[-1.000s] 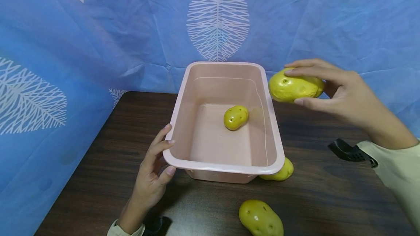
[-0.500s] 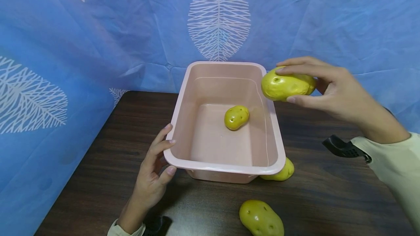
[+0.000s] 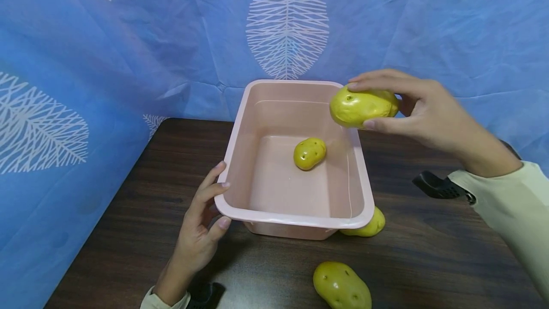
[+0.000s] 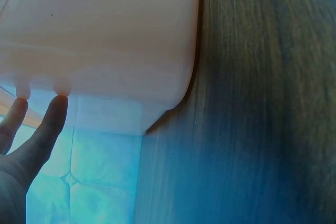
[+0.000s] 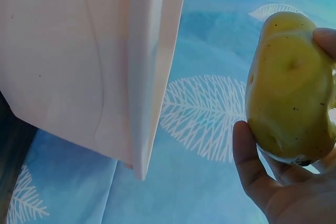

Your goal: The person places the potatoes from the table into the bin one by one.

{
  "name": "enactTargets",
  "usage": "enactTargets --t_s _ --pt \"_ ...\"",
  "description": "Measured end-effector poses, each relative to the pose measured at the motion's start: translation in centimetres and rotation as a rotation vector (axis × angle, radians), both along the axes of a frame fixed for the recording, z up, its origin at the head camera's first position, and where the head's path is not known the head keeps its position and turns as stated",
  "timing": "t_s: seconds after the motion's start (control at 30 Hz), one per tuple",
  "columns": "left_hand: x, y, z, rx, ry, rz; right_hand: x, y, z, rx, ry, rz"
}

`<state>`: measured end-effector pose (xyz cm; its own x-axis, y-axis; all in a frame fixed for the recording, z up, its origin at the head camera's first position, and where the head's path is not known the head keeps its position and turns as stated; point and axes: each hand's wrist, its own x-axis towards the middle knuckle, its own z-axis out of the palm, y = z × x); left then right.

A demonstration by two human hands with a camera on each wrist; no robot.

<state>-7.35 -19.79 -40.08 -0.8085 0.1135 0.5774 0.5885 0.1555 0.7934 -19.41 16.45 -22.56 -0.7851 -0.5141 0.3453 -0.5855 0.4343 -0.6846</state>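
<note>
In the head view, my right hand (image 3: 422, 108) grips a yellow potato (image 3: 362, 107) between fingers and thumb, over the right rim of a pink plastic basin (image 3: 296, 221). The right wrist view shows the held potato (image 5: 291, 87) close up, raised above the basin's rim (image 5: 144, 77). Inside the basin, a smaller potato (image 3: 310, 153) lies on the floor. My left hand (image 3: 199, 228) touches the basin's near left corner, fingertips at the rim and thumb by the front edge. In the left wrist view, two straight fingers (image 4: 44, 129) touch the basin's wall (image 4: 105, 61).
Another potato (image 3: 372, 224) lies partly hidden beneath the basin's near right corner. One more potato (image 3: 341, 286) rests nearer on the dark wooden table (image 3: 429, 256). A blue cloth with white leaf prints (image 3: 171, 37) hangs behind and to the left.
My right hand has carried its potato leftward and slightly up, from beside the basin to over its right rim. The left hand and the basin stay in place.
</note>
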Motion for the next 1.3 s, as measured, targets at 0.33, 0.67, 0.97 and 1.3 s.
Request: enactTargets --t_s 0.33,0.67,0.97,1.3 --pt "0.0 -0.1 0.0 -0.019 -0.035 0.007 -0.6 -1.3 0.5 0.025 -0.039 -0.008" --pt "0.0 0.0 0.0 -0.026 -0.032 0.006 -1.5 -2.0 0.5 -0.008 -0.078 -0.010" --pt "0.0 -0.1 -0.1 -0.013 -0.016 0.007 -2.1 -3.3 0.8 0.006 -0.125 -0.033" --pt "0.0 0.0 0.0 -0.001 -0.001 0.006 -2.9 -4.2 0.7 0.015 -0.173 -0.071"
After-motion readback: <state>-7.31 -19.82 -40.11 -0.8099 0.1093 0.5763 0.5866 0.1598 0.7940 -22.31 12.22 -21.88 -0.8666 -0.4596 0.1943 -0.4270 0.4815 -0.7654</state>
